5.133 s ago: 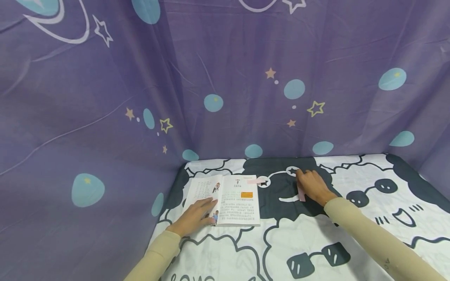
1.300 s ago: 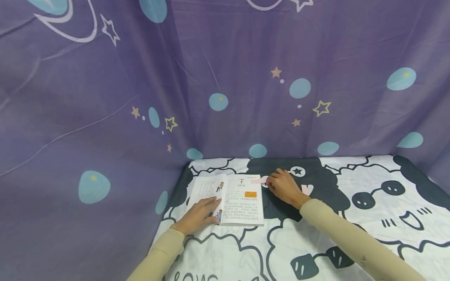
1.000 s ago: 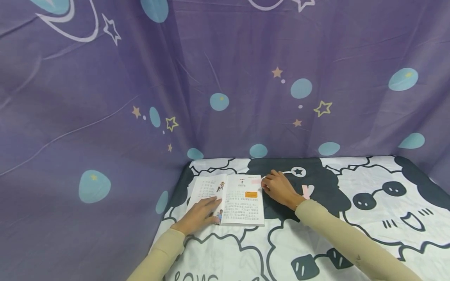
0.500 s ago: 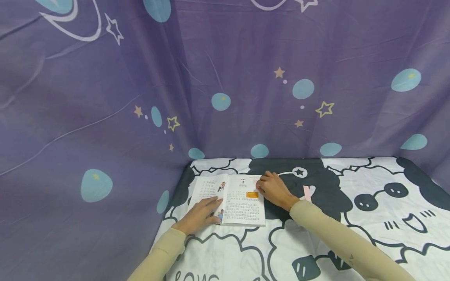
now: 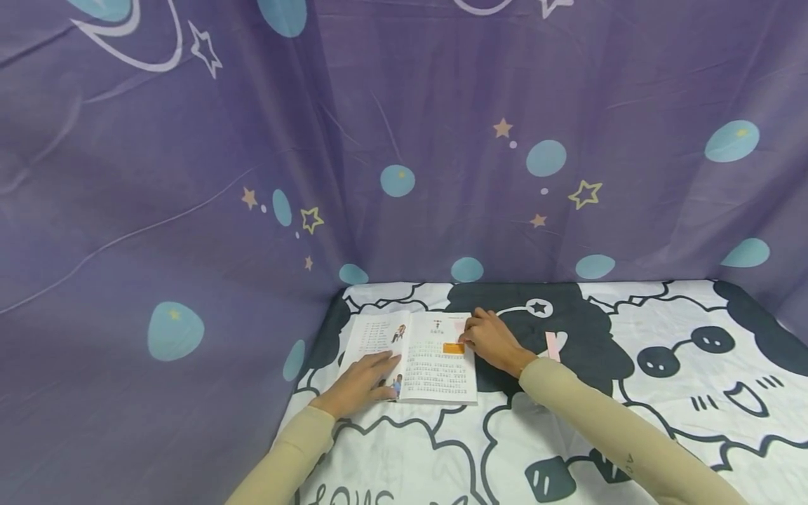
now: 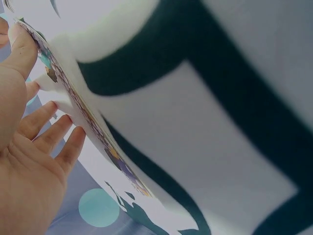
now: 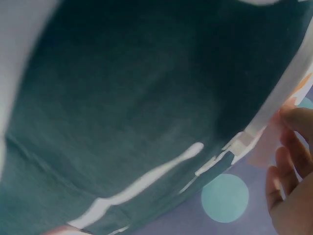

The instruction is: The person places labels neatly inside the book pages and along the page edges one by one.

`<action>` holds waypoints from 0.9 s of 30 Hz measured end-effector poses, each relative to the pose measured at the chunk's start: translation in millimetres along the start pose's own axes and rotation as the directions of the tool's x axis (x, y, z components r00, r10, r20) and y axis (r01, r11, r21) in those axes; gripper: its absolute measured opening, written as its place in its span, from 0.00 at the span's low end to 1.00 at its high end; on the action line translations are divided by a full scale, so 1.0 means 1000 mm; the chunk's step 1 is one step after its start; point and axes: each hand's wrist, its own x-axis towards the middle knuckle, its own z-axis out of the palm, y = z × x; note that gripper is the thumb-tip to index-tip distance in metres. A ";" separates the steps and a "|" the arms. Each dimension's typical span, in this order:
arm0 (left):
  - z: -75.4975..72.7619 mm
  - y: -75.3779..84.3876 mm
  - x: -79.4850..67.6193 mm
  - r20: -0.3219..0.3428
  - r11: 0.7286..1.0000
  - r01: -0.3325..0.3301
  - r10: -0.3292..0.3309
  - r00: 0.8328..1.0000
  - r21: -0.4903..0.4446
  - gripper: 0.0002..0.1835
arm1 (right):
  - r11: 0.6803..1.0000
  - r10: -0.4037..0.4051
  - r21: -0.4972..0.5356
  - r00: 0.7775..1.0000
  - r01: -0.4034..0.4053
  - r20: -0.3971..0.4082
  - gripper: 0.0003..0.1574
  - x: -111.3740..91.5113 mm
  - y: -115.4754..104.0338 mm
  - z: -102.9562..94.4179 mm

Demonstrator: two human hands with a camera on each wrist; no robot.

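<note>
An open book with printed pages lies on the patterned cloth. My left hand rests on its left page with relaxed fingers; in the left wrist view the left hand lies along the book's edge. At the upper right of the right page, my right hand pinches a translucent pink sticky strip between thumb and fingertips, beside the orange box printed there. A pale pink tab sits at the page edge. The right fingers partly hide both in the head view.
Another pink strip lies on the dark part of the cloth, right of the right hand. The black-and-white cloth extends around the book. A purple curtain with stars and blue spots hangs behind and to the left.
My right hand has moved left from the pink strip on the cloth to the book's right page, bringing a pink strip, then slightly lower. The left hand stays on the left page.
</note>
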 end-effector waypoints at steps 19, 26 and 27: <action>-0.001 0.004 -0.002 -0.026 0.999 -0.024 0.023 0.999 -0.025 0.40 | 0.963 -0.120 -0.217 0.975 0.160 0.187 0.09 0.003 -0.014 -0.011; 0.001 0.001 -0.003 -0.037 0.999 -0.028 0.027 0.999 -0.018 0.39 | 0.907 -0.188 -0.335 0.956 0.257 0.225 0.08 0.006 -0.021 -0.008; 0.001 0.001 -0.003 -0.039 0.999 -0.031 0.030 0.999 -0.016 0.39 | 0.902 -0.194 -0.344 0.956 0.262 0.221 0.08 0.006 -0.021 -0.008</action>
